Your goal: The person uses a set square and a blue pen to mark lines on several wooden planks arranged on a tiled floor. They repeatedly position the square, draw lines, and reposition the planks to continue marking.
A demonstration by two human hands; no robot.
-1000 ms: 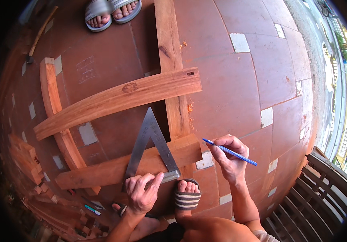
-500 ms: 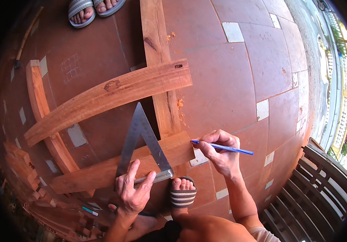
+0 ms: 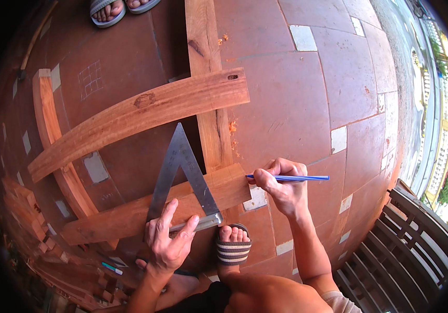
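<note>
My left hand (image 3: 169,240) holds a metal triangle square (image 3: 201,191) against the near wooden beam (image 3: 233,187), its thumb and fingers at the square's thick edge. The square lies across the beam, its point toward a curved wooden beam (image 3: 125,116) farther off. That curved beam has a dark knot and a small slot at its right end. In my right hand (image 3: 284,190) is a blue pen (image 3: 304,178), pinched between thumb and fingers. Its tip is at the near beam's right end; I cannot tell if it touches.
The beams lie across a long timber (image 3: 215,141) and a shorter one (image 3: 52,120) on the left. Wood pieces (image 3: 26,208) are piled at far left, near a teal-and-white marker (image 3: 112,268). A person's sandalled feet (image 3: 108,13) stand beyond. A dark slatted bench (image 3: 390,250) is at right.
The pen has swung flatter in my right hand, its tip staying near the beam's end. My left hand stays on the square. The whole view has shifted slightly.
</note>
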